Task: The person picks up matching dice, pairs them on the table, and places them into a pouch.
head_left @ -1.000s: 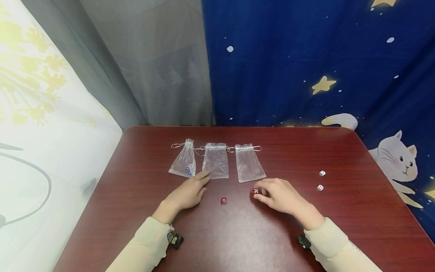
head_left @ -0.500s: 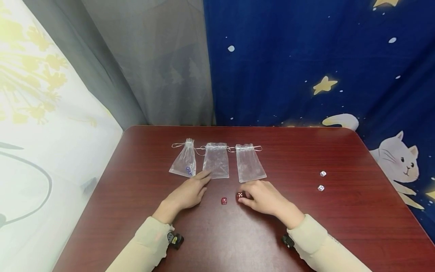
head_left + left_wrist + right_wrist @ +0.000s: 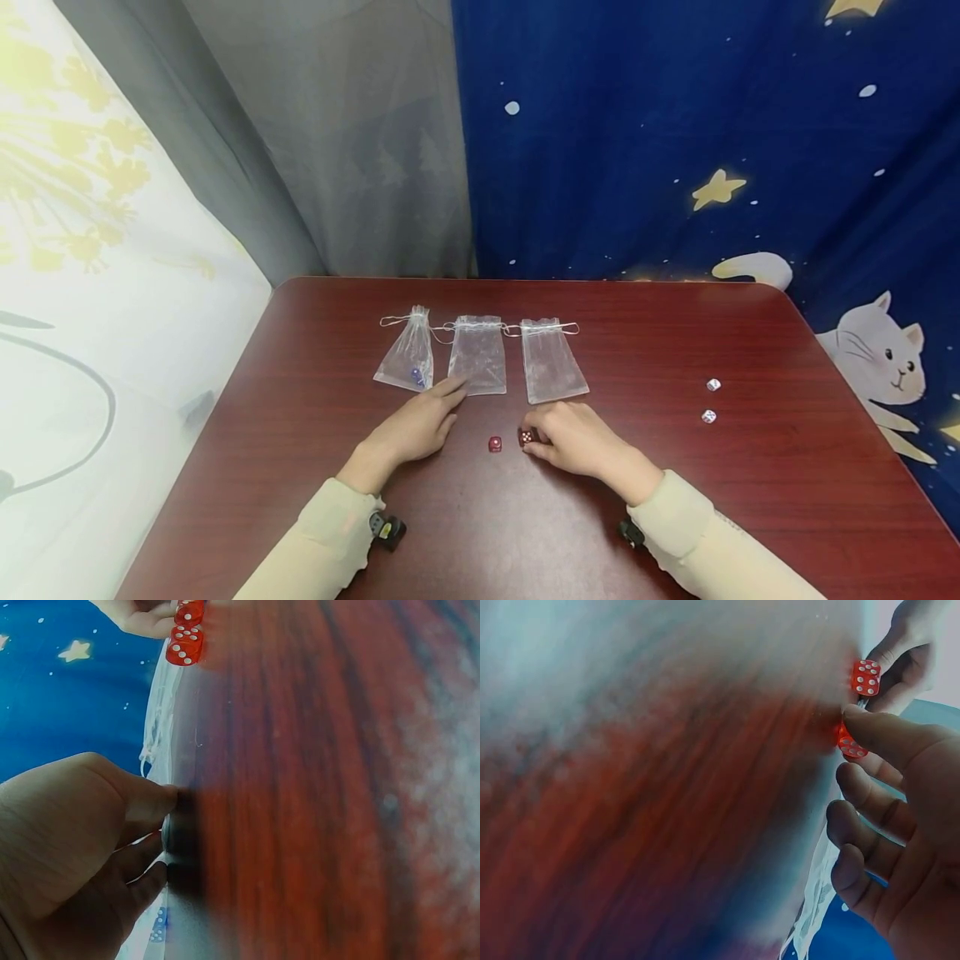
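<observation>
My right hand pinches a clear red die between thumb and forefinger, low at the table, its other fingers loosely bent in the right wrist view. Just left of it lies a second red die, one pip up. My left hand lies palm down with relaxed fingers, fingertips on the lower left corner of the middle organza drawstring bag. The left drawstring bag, gathered at its neck, has blue dice inside. A flat drawstring bag lies beyond my right hand.
Two white dice, a farther die and a nearer die, lie at the right of the dark red table. Behind its far edge hang a grey curtain and a blue starry curtain.
My right hand has moved left with the red die, from near the right bag's lower corner to beside the other red die. My left hand has stayed in place.
</observation>
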Demonstrator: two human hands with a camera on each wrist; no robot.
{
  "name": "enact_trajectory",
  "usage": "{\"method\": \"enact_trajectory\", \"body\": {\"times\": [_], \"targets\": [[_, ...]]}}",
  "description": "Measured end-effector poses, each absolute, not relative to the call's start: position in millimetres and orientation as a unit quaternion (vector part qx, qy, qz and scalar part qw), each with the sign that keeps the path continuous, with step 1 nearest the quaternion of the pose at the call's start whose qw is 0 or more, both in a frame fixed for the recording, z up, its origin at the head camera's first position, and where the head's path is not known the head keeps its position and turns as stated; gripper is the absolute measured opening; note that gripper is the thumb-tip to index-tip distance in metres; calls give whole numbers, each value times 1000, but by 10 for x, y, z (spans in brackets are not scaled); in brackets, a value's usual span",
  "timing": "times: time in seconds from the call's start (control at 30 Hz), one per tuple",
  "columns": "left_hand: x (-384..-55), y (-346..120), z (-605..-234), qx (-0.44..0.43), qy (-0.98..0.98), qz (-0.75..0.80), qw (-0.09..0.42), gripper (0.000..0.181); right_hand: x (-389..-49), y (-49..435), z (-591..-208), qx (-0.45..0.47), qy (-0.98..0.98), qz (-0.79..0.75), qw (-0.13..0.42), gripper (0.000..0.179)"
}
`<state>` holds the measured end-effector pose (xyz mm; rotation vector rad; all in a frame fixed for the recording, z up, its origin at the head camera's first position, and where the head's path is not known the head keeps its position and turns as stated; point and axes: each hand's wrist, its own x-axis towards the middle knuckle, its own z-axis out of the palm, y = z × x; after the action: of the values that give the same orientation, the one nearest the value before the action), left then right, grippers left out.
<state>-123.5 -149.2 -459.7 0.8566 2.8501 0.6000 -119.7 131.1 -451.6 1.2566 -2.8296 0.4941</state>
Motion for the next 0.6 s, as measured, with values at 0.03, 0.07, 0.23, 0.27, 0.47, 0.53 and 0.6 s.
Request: {"method": "enact_trajectory", "body": {"times": [0.03, 0.07, 0.23, 0.27, 0.47, 0.53, 0.6], "targets": [[-1237, -1489, -4595, 282, 938, 197, 52, 43, -1198, 1313, -4519, 401, -902, 158, 3, 13], [-1238, -1488, -4594, 282, 938, 196, 52, 43, -1199, 1314, -4523, 401, -902, 158, 3, 13], [-1238, -1485, -4587, 281, 938, 195, 51, 43, -1198, 1316, -4531, 400, -904, 153, 4, 13], [-1237, -1484, -4584, 280, 938, 196, 52, 43, -1198, 1317, -4533, 400, -904, 151, 6, 13], [-1229, -1480, -4576, 274, 940, 194, 57, 44, -1198, 1322, -4536, 403, -902, 152, 9, 15], [-1230, -1477, -4580, 274, 941, 192, 58, 44, -1197, 1324, -4533, 401, -903, 155, 6, 15], [-1230, -1471, -4579, 274, 940, 194, 56, 44, -1195, 1327, -4526, 399, -903, 161, 5, 16]]}}
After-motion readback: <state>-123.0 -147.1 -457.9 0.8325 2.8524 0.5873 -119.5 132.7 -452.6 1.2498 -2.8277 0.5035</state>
